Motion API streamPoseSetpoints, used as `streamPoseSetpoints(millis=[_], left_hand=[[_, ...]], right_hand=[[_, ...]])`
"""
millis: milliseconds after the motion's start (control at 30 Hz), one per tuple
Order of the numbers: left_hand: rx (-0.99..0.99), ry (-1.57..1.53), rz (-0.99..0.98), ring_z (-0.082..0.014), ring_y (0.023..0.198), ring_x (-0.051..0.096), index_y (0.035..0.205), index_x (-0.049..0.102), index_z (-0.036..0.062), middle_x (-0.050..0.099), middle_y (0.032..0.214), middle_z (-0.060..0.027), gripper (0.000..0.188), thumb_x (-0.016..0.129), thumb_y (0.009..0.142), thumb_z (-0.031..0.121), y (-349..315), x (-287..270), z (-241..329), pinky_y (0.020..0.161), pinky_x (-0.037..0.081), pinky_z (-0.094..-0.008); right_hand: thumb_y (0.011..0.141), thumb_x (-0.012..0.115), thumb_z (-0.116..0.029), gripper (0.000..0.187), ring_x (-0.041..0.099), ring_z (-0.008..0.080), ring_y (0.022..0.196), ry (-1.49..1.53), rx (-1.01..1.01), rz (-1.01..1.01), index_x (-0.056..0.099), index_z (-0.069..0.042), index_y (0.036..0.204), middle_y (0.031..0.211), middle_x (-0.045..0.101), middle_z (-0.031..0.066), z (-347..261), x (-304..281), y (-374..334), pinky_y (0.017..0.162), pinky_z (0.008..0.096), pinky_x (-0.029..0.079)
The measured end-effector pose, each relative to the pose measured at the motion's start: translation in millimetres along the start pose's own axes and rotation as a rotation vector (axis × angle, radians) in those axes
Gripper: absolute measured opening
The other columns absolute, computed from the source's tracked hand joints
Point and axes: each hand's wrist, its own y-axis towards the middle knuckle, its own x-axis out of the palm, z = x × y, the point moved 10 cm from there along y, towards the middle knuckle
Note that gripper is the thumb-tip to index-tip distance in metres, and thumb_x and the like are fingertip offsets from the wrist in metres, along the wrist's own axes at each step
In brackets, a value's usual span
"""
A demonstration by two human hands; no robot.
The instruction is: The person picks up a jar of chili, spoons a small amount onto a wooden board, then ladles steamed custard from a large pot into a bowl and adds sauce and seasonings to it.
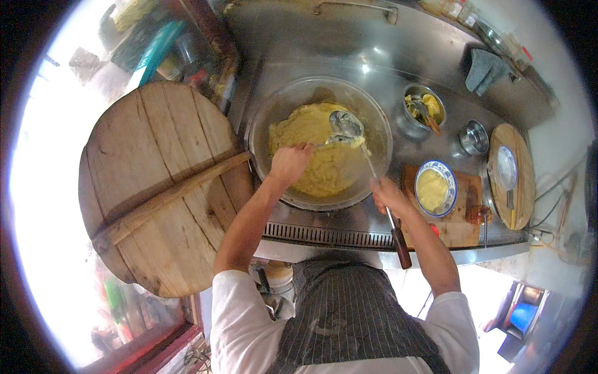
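Observation:
My right hand (389, 194) is closed around the long handle of a metal ladle (346, 123), whose dark wooden grip sticks out below the hand. The ladle's bowl hangs over a large round metal pan (381, 134). In my left hand (289, 163), the fingers pinch the thin handle of a metal spoon (335, 139), its tip at the ladle's bowl. Soft yellow mash (308, 177) fills much of the pan. Some of it clings to the ladle near where the bowl meets the handle. The spoon's bowl is hard to make out against the ladle.
A big round wooden lid (162, 137) stands left of the pan. On the right, a blue-rimmed bowl (453, 181) of yellow mash sits on a wooden board (468, 218). Behind are a metal bowl (413, 128) with yellow pieces and a small metal bowl (474, 137). A grey cloth (484, 70) hangs there.

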Motion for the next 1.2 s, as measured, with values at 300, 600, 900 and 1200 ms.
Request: streamPoseSetpoints(millis=[300, 600, 900, 1200], left_hand=[[-0.049, 0.033, 0.067, -0.0316, 0.087, 0.065, 0.108, 0.060, 0.0138, 0.066, 0.101, -0.0122, 0.025, 0.045, 0.088, 0.014, -12.1, -12.8, -16.9, 0.070, 0.053, -0.0419], [0.120, 0.075, 0.161, -0.0281, 0.087, 0.064, 0.107, 0.061, 0.0133, 0.065, 0.096, -0.0077, 0.030, 0.050, 0.079, 0.012, -5.0, -23.3, -13.0, 0.070, 0.053, -0.0396], [0.159, 0.103, 0.072, -0.0256, 0.090, 0.064, 0.107, 0.062, 0.0123, 0.065, 0.099, -0.0076, 0.032, 0.051, 0.077, 0.011, 0.3, 7.5, -8.2, 0.074, 0.052, -0.0375], [-0.394, -0.144, 0.145, -0.0293, 0.085, 0.062, 0.114, 0.054, 0.0033, 0.060, 0.090, -0.0141, 0.034, 0.054, 0.080, 0.007, 1.4, -0.4, -72.3, 0.070, 0.052, -0.0385]], right_hand=[[0.089, 0.053, -0.016, 0.025, 0.057, 0.0505, 0.081, -0.525, -0.382, 0.480, 0.048, 0.000, 0.108, 0.080, 0.060, 0.0294, -55.5, -6.0, -3.1, 0.069, 0.0556, 0.044], [0.079, 0.057, -0.003, 0.033, 0.059, 0.0459, 0.081, -0.708, -0.465, 0.565, 0.047, 0.002, 0.110, 0.086, 0.060, 0.0282, -73.7, -2.3, -14.1, 0.067, 0.0538, 0.046], [0.082, 0.064, -0.010, 0.031, 0.061, 0.0312, 0.060, -0.455, -0.570, 0.476, 0.052, -0.001, 0.109, 0.070, 0.059, 0.0150, -55.5, -14.9, -1.3, 0.056, 0.0430, 0.047], [0.093, 0.054, -0.012, 0.022, 0.038, 0.0074, 0.041, 0.291, -0.356, 0.376, 0.051, -0.002, 0.112, 0.055, 0.042, -0.0009, -92.6, -70.0, -40.4, 0.035, 0.0239, 0.030]])
